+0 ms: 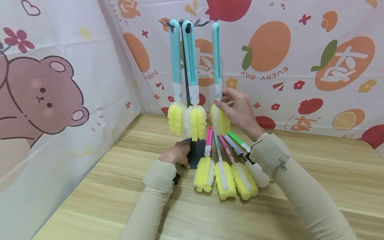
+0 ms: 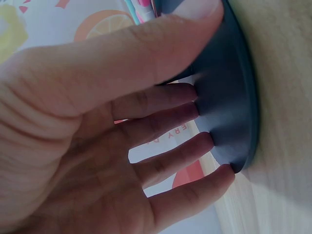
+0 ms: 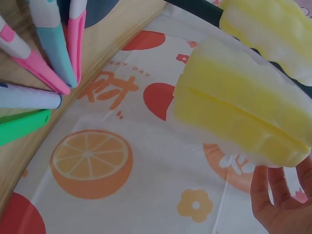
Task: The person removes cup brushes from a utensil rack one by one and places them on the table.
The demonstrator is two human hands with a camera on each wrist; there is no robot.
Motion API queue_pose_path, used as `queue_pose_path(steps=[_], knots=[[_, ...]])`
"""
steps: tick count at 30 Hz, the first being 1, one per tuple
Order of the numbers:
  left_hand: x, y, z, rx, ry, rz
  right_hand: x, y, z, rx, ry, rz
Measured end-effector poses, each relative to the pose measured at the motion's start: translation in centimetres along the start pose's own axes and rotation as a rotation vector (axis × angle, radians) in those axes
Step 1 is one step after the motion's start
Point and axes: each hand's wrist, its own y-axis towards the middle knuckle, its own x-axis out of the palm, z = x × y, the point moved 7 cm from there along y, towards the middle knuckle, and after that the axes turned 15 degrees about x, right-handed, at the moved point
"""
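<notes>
A dark rack with hooks [image 1: 196,24] at its top stands on a round black base [image 1: 196,154]. My left hand [image 1: 177,154] presses on that base; in the left wrist view its fingers [image 2: 168,114] are fairly straight, tips and thumb touching the disc [image 2: 226,92]. Two teal-handled sponge brushes [image 1: 189,56] hang from the hooks, yellow and white sponges down. My right hand [image 1: 240,108] pinches a third teal-handled sponge brush [image 1: 216,53] near its neck. This brush is upright, its looped top beside a right-hand hook tip; whether it rests on the hook I cannot tell.
Several more brushes lie fanned out in front of the base: a pink-handled one [image 1: 204,175], a teal one [image 1: 225,181], another pink one [image 1: 246,180], a grey-handled white one [image 1: 257,175] and a green handle [image 1: 238,140]. Printed cloth [image 1: 270,83] rises behind the wooden table [image 1: 99,186].
</notes>
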Motion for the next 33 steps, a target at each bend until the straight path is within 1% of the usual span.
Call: queue_pose_path(steps=[10,14,21,28,33], knots=[[-0.1,0.0,0.0,0.003,-0.01,-0.003,-1.7,0.3,1.0,0.009,-0.021,0.028],[-0.2,0.0,0.0,0.006,-0.004,-0.003,-2.2,0.4,1.3,0.024,-0.033,0.026],[-0.1,-0.1,-0.1,0.001,-0.007,-0.002,-2.7,0.3,2.3,0.025,-0.04,0.03],[0.0,-0.2,0.1,0.002,0.005,-0.002,-3.1,0.1,3.9,0.071,-0.066,0.013],[0.0,-0.1,0.1,-0.005,0.002,0.001,-3.4,0.1,4.3,0.086,-0.085,0.004]])
